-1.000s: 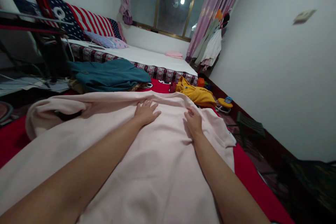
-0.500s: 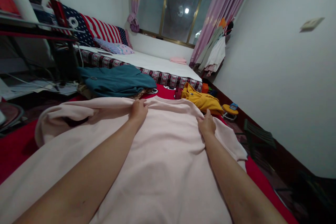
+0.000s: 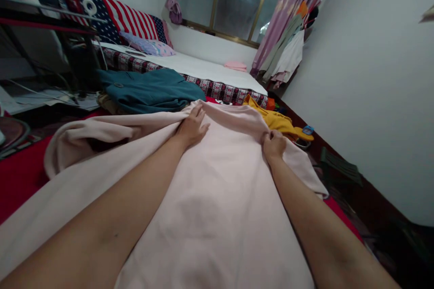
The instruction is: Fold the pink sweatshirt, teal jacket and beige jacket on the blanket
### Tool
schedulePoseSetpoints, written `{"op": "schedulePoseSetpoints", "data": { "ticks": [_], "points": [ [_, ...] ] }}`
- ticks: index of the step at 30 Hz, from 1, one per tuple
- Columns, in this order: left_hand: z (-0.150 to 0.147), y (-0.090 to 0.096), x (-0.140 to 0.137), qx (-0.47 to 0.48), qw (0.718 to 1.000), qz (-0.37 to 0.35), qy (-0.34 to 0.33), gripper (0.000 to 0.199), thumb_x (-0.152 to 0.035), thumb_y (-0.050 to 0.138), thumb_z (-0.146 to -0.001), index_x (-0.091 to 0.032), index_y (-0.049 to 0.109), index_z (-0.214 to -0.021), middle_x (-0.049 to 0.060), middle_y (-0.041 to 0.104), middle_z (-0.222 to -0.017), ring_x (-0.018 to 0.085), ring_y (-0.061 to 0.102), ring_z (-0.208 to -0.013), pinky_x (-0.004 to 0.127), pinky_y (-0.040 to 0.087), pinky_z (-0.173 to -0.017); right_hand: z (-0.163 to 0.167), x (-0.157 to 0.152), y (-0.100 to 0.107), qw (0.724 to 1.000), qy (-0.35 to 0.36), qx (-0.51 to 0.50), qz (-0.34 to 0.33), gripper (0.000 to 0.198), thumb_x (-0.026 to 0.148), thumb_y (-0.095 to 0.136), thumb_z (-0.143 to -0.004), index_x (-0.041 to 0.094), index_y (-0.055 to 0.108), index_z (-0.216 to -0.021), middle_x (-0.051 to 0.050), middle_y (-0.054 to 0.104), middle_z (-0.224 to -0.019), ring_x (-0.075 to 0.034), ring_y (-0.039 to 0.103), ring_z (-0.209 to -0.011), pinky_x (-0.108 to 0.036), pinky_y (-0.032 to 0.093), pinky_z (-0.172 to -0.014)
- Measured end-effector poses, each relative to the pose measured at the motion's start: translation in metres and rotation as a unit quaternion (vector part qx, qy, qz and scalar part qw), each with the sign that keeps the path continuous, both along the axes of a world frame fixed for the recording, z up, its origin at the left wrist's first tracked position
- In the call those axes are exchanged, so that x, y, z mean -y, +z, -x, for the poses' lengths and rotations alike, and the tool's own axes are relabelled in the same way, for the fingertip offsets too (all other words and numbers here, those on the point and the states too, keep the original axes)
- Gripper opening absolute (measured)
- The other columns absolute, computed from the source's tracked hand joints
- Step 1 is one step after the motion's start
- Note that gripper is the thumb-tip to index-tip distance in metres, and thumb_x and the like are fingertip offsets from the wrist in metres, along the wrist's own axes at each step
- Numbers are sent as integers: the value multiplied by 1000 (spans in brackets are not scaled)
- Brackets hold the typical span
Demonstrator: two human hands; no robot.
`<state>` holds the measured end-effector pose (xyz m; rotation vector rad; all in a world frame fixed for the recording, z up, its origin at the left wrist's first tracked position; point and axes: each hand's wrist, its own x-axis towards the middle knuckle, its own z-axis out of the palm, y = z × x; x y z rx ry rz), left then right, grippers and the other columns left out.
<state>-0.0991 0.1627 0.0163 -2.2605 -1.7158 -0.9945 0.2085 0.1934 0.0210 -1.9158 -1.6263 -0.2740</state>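
Note:
A pale pink long-sleeved top (image 3: 224,180) lies spread across a red cover (image 3: 23,180), its neckline at the far end. My left hand (image 3: 194,127) rests flat on the cloth near the left shoulder, fingers stretched out and slightly apart. At the right shoulder my right hand (image 3: 274,145) is closed on the top, pinching up a fold. The left sleeve (image 3: 88,133) lies bunched with a dark gap under it. The right sleeve (image 3: 307,169) slopes down beside my right wrist.
Beyond the top lie a folded teal garment (image 3: 152,90) and a yellow garment (image 3: 281,119). A bed (image 3: 203,65) stands below the window. On the left is a cluttered desk (image 3: 47,27); a dark green folding stool (image 3: 341,165) stands by the right wall.
My left hand has opened from its grip and now lies flat, a little further right. My right hand still grips the shoulder. The collar edge has lifted, and the view has shifted.

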Motion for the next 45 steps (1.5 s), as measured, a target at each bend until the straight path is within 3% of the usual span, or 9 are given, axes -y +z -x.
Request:
{"op": "schedulePoseSetpoints", "data": {
  "ticks": [4, 9, 15, 19, 23, 29, 34, 40, 45],
  "points": [
    [5, -17, -13, -53, 982, 178, 19, 65, -49, 41, -93, -9, 40, -144, 17, 20, -159, 30, 21, -146, 39, 22, -118, 1, -6, -15, 995, 28, 43, 84, 40, 19, 39, -86, 10, 64, -115, -18, 64, -115, -29, 58, -103, -37, 42, -90],
    [1, -16, -15, -89, 971, 218, 33, 66, -52, 30, -95, -17, 30, -151, 14, 11, -162, 29, 10, -149, 44, 15, -118, 1, 12, -17, 985, 94, 86, 120, 46, 24, 41, -89, 6, 55, -129, -19, 56, -132, -28, 50, -122, -36, 35, -104],
    [-4, -7, -3, -100, 954, 280, 32, 69, -52, 29, -97, -12, 22, -153, 17, 5, -161, 32, 5, -149, 49, 10, -118, -16, 80, -17, 934, 242, 152, 214, 55, 34, 36, -95, 13, 38, -147, -11, 30, -157, -23, 25, -145, -39, 23, -116],
    [-7, -8, 21, -100, 946, 303, 55, 75, -55, 35, -93, -8, 27, -151, 22, 11, -159, 37, 12, -147, 52, 15, -116, -42, 142, -5, 931, 302, 73, 191, 45, 36, 43, -91, 18, 56, -131, -9, 48, -146, -21, 43, -135, -34, 34, -110],
    [-12, -12, 48, -129, 953, 264, 75, 73, -56, 31, -94, -10, 29, -151, 21, 17, -159, 36, 15, -147, 50, 18, -115, -64, 208, 7, 977, 175, 48, 116, 26, 34, 45, -88, 23, 68, -96, -8, 69, -108, -23, 63, -102, -34, 46, -89],
    [-16, -14, 61, -147, 954, 242, 102, 70, -54, 26, -95, -12, 30, -150, 20, 21, -158, 35, 19, -146, 48, 19, -115, -74, 273, 8, 971, 25, 44, 234, 34, 55, 50, -82, 28, 61, -99, -6, 71, -89, -27, 66, -76, -37, 48, -68],
    [-16, -16, 64, -141, 964, 201, 103, 68, -54, 27, -95, -11, 36, -148, 21, 26, -156, 35, 24, -144, 48, 21, -113, -83, 272, 0, 987, 12, -1, 162, 53, 56, 52, -77, 21, 57, -116, -16, 63, -121, -28, 66, -91, -40, 50, -80],
    [-17, -15, 68, -137, 967, 188, 106, 67, -53, 29, -95, -11, 39, -146, 21, 30, -155, 35, 26, -143, 46, 23, -112, -105, 251, -8, 958, 89, -180, 203, 36, 41, 57, -67, 20, 67, -96, -10, 73, -94, -26, 68, -83, -37, 52, -76],
    [-17, -16, 67, -132, 966, 195, 110, 67, -54, 29, -95, -13, 38, -147, 19, 29, -156, 34, 26, -143, 46, 21, -113, -137, 219, 34, 948, 52, -187, 252, 20, 38, 62, -64, 19, 69, -66, -3, 63, -53, -19, 56, -47, -28, 39, -46]
  ]
}}
